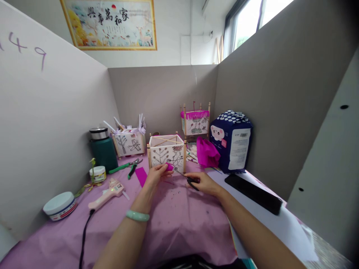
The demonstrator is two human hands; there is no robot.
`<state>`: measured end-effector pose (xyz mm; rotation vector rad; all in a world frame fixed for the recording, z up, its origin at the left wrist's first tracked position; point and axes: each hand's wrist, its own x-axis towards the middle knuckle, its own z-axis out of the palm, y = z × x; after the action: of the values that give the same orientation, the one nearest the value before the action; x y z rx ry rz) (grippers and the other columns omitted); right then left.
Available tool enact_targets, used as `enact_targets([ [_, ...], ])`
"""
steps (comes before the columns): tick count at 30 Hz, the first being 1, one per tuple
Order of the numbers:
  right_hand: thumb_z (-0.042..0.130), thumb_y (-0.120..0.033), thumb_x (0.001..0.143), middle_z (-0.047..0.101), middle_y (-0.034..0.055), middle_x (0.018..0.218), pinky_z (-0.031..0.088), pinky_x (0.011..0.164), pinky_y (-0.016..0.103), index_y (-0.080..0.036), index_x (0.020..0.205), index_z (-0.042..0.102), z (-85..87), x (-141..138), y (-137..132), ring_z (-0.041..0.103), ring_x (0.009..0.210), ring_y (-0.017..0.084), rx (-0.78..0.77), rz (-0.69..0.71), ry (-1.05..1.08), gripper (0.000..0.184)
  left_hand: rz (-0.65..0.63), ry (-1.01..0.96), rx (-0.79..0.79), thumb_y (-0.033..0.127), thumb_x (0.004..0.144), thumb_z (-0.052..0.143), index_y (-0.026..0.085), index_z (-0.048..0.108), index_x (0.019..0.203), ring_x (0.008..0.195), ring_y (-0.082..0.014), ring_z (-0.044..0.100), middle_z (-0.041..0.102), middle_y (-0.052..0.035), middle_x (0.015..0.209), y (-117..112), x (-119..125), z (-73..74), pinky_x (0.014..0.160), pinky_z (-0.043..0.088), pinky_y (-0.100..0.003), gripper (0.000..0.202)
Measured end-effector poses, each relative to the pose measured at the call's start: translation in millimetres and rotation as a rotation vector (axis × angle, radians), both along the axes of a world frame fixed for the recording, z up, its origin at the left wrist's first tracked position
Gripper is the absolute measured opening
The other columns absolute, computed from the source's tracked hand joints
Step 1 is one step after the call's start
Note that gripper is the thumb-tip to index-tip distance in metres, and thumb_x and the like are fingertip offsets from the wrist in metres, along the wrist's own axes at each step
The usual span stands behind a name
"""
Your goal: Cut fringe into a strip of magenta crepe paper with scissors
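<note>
2 hands (156,176) (203,183) — magenta crepe paper (169,167), small scissors (191,179)

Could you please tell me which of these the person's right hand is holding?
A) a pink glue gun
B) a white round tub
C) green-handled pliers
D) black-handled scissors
D. The right hand closes on the black-handled scissors, whose blades point toward the magenta paper held in the left hand.
</note>
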<state>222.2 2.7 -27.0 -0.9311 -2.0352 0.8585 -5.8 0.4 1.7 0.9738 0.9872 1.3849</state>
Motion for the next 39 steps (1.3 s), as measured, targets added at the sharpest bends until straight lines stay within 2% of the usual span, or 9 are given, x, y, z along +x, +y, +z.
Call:
enact_targets([
  [14, 0.067, -0.03, 0.071, 0.072, 0.0068, 0.098, 0.053, 0.073, 0.029, -0.016, 0.113, 0.068, -2.0, -1.5, 2.3, 0.066, 0.087, 0.022, 0.025, -0.001, 0.012, 0.044, -0.04, 0.038, -0.007, 0.018, 0.08, 0.067, 0.008, 0.068, 0.079, 0.061, -0.0165, 0.069, 0.072, -0.0123, 0.07, -8.0, 4.0, 5.0, 0.058, 0.056, -0.023, 0.01],
  [24, 0.069, -0.032, 0.071, 0.072, 0.0078, 0.098, 0.053, 0.076, 0.032, -0.015, 0.115, 0.067, -3.4, -2.1, 2.8, 0.066, 0.09, 0.023, 0.026, -0.012, 0.015, 0.046, -0.076, 0.068, -0.026, 0.021, 0.082, 0.064, 0.008, 0.068, 0.082, 0.056, -0.015, 0.067, 0.072, -0.0125, 0.068, -3.4, 4.4, -1.2, 0.054, 0.055, -0.023, 0.014],
  [39, 0.068, -0.032, 0.073, 0.072, 0.0077, 0.098, 0.054, 0.077, 0.034, -0.016, 0.113, 0.068, -5.5, -3.0, 4.4, 0.066, 0.09, 0.024, 0.037, -0.008, 0.019, 0.043, -0.059, 0.044, -0.026, 0.019, 0.081, 0.067, 0.009, 0.067, 0.081, 0.061, -0.0168, 0.069, 0.072, -0.0116, 0.068, -0.7, 5.1, -3.8, 0.056, 0.056, -0.023, 0.011],
])
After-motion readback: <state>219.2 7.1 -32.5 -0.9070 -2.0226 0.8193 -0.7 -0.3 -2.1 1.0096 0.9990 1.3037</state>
